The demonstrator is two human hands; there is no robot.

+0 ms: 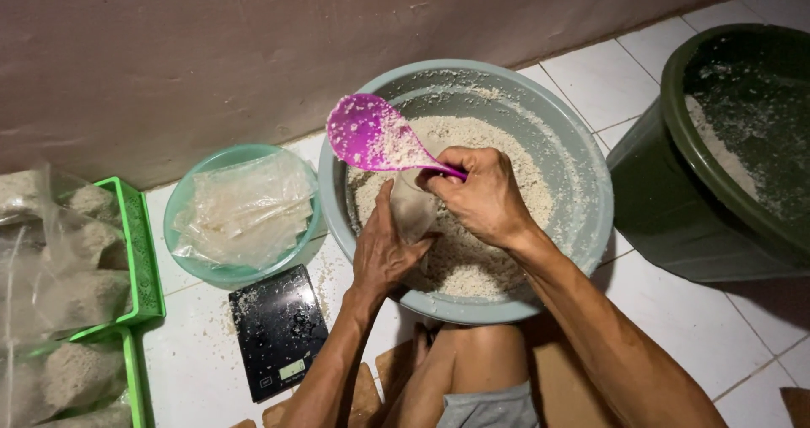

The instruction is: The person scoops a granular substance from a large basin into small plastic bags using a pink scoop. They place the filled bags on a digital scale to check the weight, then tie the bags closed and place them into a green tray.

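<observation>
Over a wide grey basin point(582, 175) of pale crumbly grain, the right hand point(485, 196) grips a purple scoop point(371, 132) by its handle, tipped toward a small clear bag point(413, 208) that the left hand point(384, 246) clasps just below it.

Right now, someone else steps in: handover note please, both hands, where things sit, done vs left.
Left hand: grip on a small clear bag, held open over the grey basin.
Right hand: grip on the purple scoop, loaded with white grain, at the bag mouth.
Empty bags lie in the teal bowl; black scale beside it, nothing on it.
Done: filled bags in green trays.
Left: this bag unfilled, unweighed; basin holds plenty of grain.
</observation>
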